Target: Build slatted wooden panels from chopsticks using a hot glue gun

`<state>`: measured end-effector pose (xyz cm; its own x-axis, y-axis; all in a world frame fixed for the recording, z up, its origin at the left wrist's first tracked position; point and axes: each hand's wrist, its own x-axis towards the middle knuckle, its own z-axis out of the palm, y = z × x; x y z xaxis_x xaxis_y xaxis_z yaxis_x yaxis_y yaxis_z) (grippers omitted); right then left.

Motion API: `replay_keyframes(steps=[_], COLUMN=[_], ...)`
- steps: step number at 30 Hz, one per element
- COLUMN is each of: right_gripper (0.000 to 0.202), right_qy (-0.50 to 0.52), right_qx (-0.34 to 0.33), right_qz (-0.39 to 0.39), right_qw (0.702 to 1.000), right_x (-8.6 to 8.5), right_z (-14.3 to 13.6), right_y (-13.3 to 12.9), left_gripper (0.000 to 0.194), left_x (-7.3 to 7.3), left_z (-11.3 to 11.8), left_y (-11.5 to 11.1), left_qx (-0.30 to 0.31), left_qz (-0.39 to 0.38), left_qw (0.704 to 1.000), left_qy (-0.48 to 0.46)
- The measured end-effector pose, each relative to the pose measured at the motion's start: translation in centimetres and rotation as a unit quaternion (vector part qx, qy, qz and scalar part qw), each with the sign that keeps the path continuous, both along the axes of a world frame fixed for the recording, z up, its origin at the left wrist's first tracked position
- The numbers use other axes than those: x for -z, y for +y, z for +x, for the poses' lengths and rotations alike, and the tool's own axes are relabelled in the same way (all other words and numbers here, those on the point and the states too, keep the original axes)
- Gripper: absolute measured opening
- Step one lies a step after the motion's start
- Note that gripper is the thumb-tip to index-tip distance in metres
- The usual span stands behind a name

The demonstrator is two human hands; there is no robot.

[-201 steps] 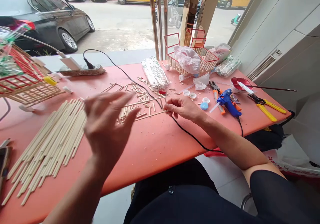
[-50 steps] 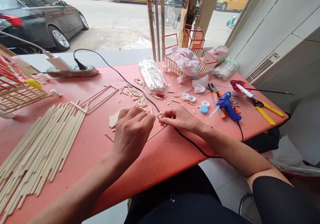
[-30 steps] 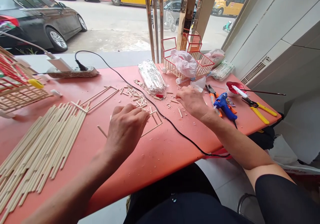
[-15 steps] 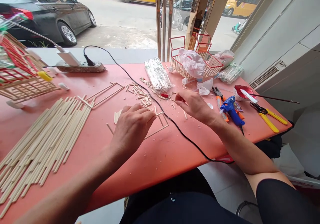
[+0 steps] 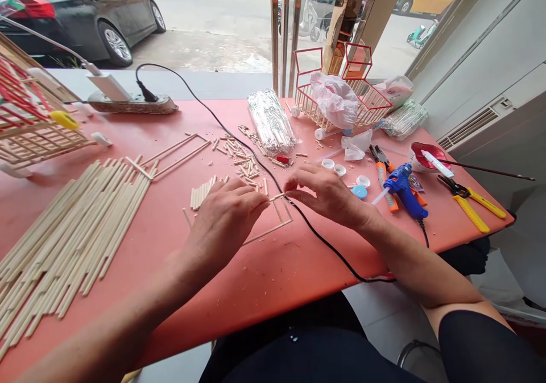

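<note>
Lying between left hand (image 5: 228, 212), pinched on far rail (image 5: 276, 197), and right hand (image 5: 327, 196), grip unclear at rail's end: stick frame (image 5: 269, 234).

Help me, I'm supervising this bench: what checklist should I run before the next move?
1. Left hand gripping thin pale wooden stick: ok.
2. Right hand at the stick's right end: ok; any piece in its grip: cannot tell.
3. Thin black cord clear of slim rectangular wooden frame: cannot tell; very close.
4. Blue plastic glue gun apart from both hands: ok; heat: cannot tell.
5. Yellow-handled cutters apart from both hands: ok.
</note>
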<state>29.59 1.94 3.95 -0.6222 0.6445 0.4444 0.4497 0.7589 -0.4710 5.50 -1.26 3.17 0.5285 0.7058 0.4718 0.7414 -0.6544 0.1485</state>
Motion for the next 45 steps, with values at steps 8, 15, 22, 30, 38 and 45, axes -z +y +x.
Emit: replay_keyframes(steps=[8,15,22,30,38,45], right_gripper=[0.013,0.016,0.012,0.015,0.015,0.015], right_qy=[-0.049,-0.077,-0.040,-0.052,-0.036,-0.019], right_qx=[0.003,0.007,-0.001,0.000,-0.008,0.002], right_qz=[0.027,0.053,0.033,0.028,0.046,0.016], right_qw=[0.998,0.996,0.999,0.998,0.998,1.000], right_x=[-0.10,-0.42,-0.04,0.13,0.21,-0.02], right_z=[-0.18,-0.14,0.04,-0.10,-0.28,-0.41], right_y=[-0.27,-0.39,-0.16,-0.02,-0.06,-0.33], left_gripper=[0.038,0.038,0.038,0.038,0.039,0.038], left_x=[0.06,0.14,0.00,0.14,-0.09,-0.11], left_z=[0.13,0.13,0.02,-0.05,-0.17,-0.11], left_y=[-0.11,-0.10,-0.07,0.06,0.01,-0.09], left_qx=[-0.012,-0.013,0.003,-0.002,-0.011,-0.013], left_qz=[-0.014,-0.006,0.011,0.003,-0.007,-0.006], left_qw=[1.000,1.000,1.000,1.000,1.000,1.000], left_qy=[0.003,0.007,0.006,0.013,0.014,0.006])
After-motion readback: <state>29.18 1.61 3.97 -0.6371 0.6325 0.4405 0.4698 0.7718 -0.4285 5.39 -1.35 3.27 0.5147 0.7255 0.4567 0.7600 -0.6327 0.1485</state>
